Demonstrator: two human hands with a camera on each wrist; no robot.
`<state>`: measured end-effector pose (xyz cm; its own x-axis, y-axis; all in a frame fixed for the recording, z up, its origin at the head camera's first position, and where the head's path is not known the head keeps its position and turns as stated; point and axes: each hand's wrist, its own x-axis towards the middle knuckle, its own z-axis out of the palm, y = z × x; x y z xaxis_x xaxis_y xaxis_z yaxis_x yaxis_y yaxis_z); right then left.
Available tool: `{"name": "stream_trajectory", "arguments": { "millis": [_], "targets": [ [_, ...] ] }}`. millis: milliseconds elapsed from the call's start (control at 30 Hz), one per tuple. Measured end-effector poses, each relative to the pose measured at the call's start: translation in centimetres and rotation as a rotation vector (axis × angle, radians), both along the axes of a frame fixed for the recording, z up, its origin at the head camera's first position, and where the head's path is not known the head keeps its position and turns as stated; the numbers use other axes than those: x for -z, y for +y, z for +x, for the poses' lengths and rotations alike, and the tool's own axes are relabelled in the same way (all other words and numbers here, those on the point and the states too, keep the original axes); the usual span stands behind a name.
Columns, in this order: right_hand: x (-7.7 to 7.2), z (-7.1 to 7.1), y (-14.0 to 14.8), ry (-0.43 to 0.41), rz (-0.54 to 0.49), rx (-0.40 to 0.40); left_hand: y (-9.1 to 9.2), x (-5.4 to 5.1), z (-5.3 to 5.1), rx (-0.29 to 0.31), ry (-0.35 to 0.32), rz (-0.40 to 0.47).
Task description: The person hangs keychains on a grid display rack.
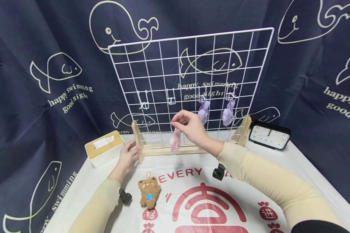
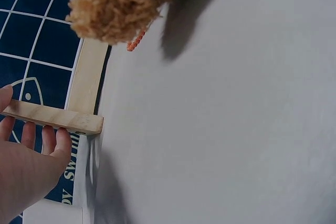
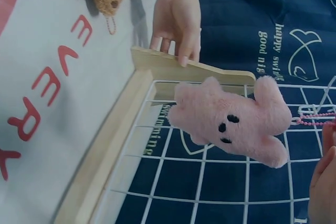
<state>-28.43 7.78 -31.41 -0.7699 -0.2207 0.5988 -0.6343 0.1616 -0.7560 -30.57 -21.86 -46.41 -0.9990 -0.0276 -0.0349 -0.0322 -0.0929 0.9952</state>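
My right hand (image 1: 191, 127) pinches the pink beaded chain (image 3: 315, 120) of a pink plush bunny-like charm (image 3: 231, 121), which hangs below the fingers in front of a white wire grid rack (image 1: 189, 76). My left hand (image 1: 127, 158) grips the rack's left wooden foot (image 2: 58, 118), thumb on one side and fingers on the other. Two purple plush charms (image 1: 204, 111) hang on the rack's right half. Two white hooks (image 1: 171, 101) on its left half carry no charm. A brown plush bear (image 1: 149, 192) with a blue pocket lies on the table between the forearms.
A white tissue box (image 1: 105, 149) with a wooden lid stands left of the rack. At the right is a black-framed clock (image 1: 269, 136). A printed white cloth (image 1: 268, 181) covers the table, and a dark blue fish-print curtain (image 1: 61, 29) hangs behind.
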Motion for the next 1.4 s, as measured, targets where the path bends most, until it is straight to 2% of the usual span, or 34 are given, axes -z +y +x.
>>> {"name": "stream_trajectory", "arguments": {
  "millis": [433, 800, 1167, 1400],
  "targets": [
    [-2.1, -0.1, -0.3, 0.048, 0.006, 0.027, 0.0, 0.1, -0.1, -0.026, 0.002, -0.009],
    [-4.0, -0.6, -1.2, 0.076, -0.017, 0.041, 0.0, 0.0, 0.0, -0.006, 0.003, 0.003],
    [-5.2, -1.2, -1.7, 0.124, -0.001, 0.15, -0.1, 0.3, -0.2, -0.015, 0.011, -0.015],
    [-5.6, -1.7, -1.8, 0.136, -0.033, 0.165, -0.1, 0.4, -0.3, -0.016, 0.013, -0.014]
  ]
}}
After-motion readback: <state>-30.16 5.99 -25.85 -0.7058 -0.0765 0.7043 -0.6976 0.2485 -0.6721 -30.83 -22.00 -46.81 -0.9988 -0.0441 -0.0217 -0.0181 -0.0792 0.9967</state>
